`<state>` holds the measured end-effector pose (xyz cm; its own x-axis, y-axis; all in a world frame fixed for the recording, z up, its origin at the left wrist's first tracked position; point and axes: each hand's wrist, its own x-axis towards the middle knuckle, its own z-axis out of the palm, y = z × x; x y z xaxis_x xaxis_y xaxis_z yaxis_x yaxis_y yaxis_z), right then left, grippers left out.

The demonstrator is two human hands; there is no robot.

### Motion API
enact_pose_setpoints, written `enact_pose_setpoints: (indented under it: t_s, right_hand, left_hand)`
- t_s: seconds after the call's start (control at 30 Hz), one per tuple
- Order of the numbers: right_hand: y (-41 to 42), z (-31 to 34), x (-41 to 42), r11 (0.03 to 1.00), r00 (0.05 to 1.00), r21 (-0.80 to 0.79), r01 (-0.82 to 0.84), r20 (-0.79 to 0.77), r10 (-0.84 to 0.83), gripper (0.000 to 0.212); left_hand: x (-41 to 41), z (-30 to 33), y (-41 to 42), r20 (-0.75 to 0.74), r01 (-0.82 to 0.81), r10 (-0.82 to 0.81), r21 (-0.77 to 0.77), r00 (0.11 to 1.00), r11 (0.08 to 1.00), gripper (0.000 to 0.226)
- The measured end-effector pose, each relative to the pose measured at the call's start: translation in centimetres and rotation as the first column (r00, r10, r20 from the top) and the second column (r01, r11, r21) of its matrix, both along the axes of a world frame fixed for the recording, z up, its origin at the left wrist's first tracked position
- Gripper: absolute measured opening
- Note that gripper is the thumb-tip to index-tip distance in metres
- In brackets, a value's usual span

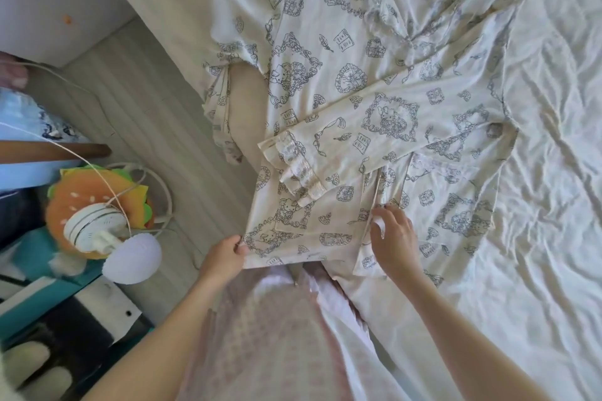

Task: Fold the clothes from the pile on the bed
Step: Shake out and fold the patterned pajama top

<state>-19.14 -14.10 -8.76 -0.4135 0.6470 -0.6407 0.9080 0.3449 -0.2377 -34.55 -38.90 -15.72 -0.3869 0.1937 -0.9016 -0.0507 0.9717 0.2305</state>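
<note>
My left hand (pixel 224 252) pinches the pajama top (pixel 325 101) hem on the bed (pixel 553 172); my right hand (pixel 392 238) seemingly grips its front edge, fingers curled.

The pyjama shirt (pixel 342 81) runs past the top edge, far beyond the left hand (pixel 224 254), so its collar end is cut off. Under the right hand (pixel 395 238), a small white scrap shows, too hidden by the fingers to identify.

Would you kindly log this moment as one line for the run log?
stage: folding pajama top on bed | left hand: pinches hem corner | right hand: fingers on front edge | sleeve: folded across
</note>
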Motion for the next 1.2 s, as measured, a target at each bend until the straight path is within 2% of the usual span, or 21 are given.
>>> enact_pose_setpoints:
  t_s: [0.2,0.47,0.53,0.63,0.7,0.77,0.87,0.93,1.03,1.1,1.13,1.2]
  right_hand:
    - [-0.4,0.2,1.8,0.971,0.96,-0.102,-0.214,0.161,0.228,0.059]
    - [-0.8,0.1,2.2,0.971,0.954,-0.203,-0.126,0.244,0.175,0.054]
    - [-0.5,0.2,1.5,0.984,0.963,-0.155,-0.084,0.241,0.12,0.044]
    - [0.6,0.7,-0.8,0.997,0.992,0.078,-0.007,0.126,-0.002,0.031]
    - [1.6,0.8,-3.3,0.983,0.999,0.18,-0.033,0.002,0.033,0.034]
    - [2.4,0.7,-6.4,0.975,0.989,0.189,-0.115,-0.073,0.131,0.042]
    - [2.7,-0.4,-11.2,0.954,0.956,0.138,-0.264,-0.096,0.279,0.051]
    - [2.6,-1.4,-13.7,0.947,0.945,0.088,-0.31,-0.086,0.317,0.055]
    - [2.4,-2.8,-15.6,0.951,0.952,-0.046,-0.304,-0.061,0.301,0.058]
    - [2.5,-3.4,-15.3,0.935,0.94,-0.092,-0.342,-0.042,0.34,0.061]
    - [2.8,-3.5,-15.0,0.927,0.933,-0.102,-0.36,-0.049,0.357,0.063]
    - [3.5,-3.5,-14.5,0.917,0.925,-0.122,-0.379,-0.079,0.372,0.063]
  left_hand:
    - [-0.6,-0.4,0.3,-0.057,0.147,-0.158,-0.158,0.986,0.976,0.015]
    - [-2.4,-1.2,-0.2,-0.022,0.309,-0.326,-0.26,0.945,0.915,0.025]
    - [-2.3,-1.4,-0.1,0.029,0.326,-0.329,-0.237,0.944,0.915,0.031]
    - [-3.3,-1.9,0.7,0.087,0.229,-0.222,-0.077,0.971,0.97,0.038]
    - [-5.8,-1.8,2.2,0.004,0.101,-0.102,0.028,0.995,0.994,0.038]
    - [-9.2,-1.3,4.5,-0.156,0.007,0.009,0.104,0.988,0.995,0.038]
    - [-14.6,-0.1,9.1,-0.379,-0.12,0.221,0.272,0.899,0.955,0.038]
    - [-17.7,0.3,11.9,-0.437,-0.169,0.326,0.361,0.838,0.917,0.047]
    - [-20.3,0.2,14.4,-0.376,-0.148,0.305,0.391,0.875,0.908,0.065]
    - [-20.7,-0.3,14.9,-0.346,-0.133,0.254,0.336,0.903,0.932,0.053]
    - [-20.7,-0.2,14.8,-0.412,-0.099,0.21,0.275,0.887,0.956,0.041]
    - [-20.9,0.4,13.9,-0.631,-0.052,0.147,0.167,0.762,0.985,0.023]
